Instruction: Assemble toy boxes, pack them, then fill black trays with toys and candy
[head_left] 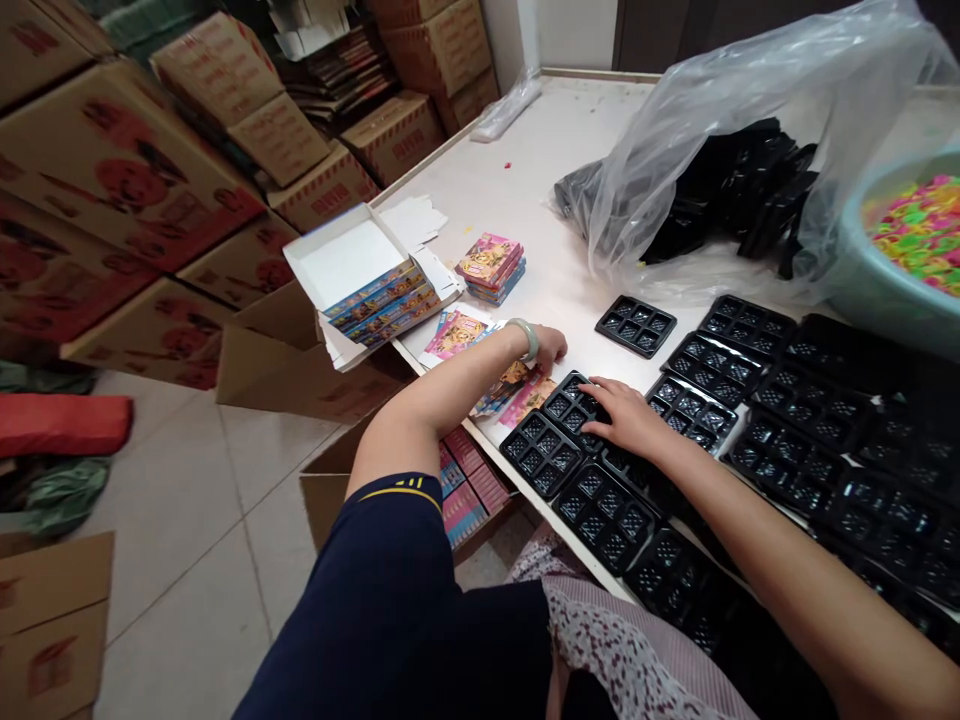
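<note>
My left hand [551, 347], with a pale bangle at the wrist, is low over the table by the colourful printed packets [529, 400]. Its fingers curl downward and closed; what they hold, if anything, is hidden. My right hand [630, 415] lies with fingers spread on a black plastic tray [568, 402] divided into small square compartments. Another such tray [541, 455] sits at the table's near edge, touching it. More pink packets [455, 335] lie left of my left forearm, and a stack of small printed boxes [491, 268] stands behind them.
An open white carton [352, 255] holding printed boxes is at the table's left edge. Several black trays [795, 440] cover the right side. Behind are a clear plastic bag [637, 200] of trays and a tub [862, 235] of colourful pieces. Cardboard boxes [135, 180] stand left.
</note>
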